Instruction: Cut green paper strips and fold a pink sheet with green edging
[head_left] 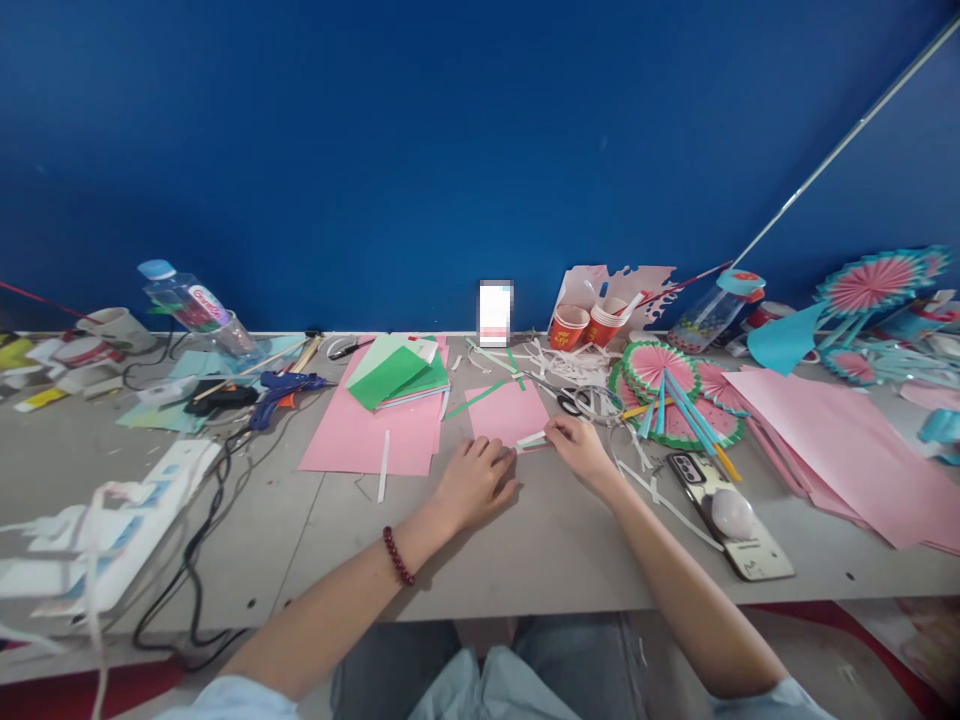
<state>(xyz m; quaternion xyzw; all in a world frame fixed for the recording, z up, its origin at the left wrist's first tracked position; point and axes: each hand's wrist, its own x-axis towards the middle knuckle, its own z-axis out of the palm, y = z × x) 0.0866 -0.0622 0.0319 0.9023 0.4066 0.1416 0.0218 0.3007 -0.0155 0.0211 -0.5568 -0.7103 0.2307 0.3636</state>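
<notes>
A pink paper square (pixel 504 410) lies on the table before me, with a narrow white paper strip (pixel 532 438) across its near edge. My right hand (pixel 581 450) pinches the right end of that strip between thumb and fingers. On the left, my left hand (pixel 472 482) lies palm down with its fingers apart, the fingertips at the square's near left corner. Thin green strips (pixel 480 396) rest by the square's left and far edges. Just beyond my right hand are scissors (pixel 576 400), partly covered by a loop of clear tape or plastic.
Left of centre, green sheets (pixel 390 378) lie on larger pink paper (pixel 322 440). A blue glue gun (pixel 281 395), power strip (pixel 142 520) and bottle (pixel 199 305) stand farther left. Rightward are red paper cups (pixel 568 328), watermelon-pattern paper fans (pixel 660 375), a phone (pixel 739 545) and pink sheets (pixel 847 440).
</notes>
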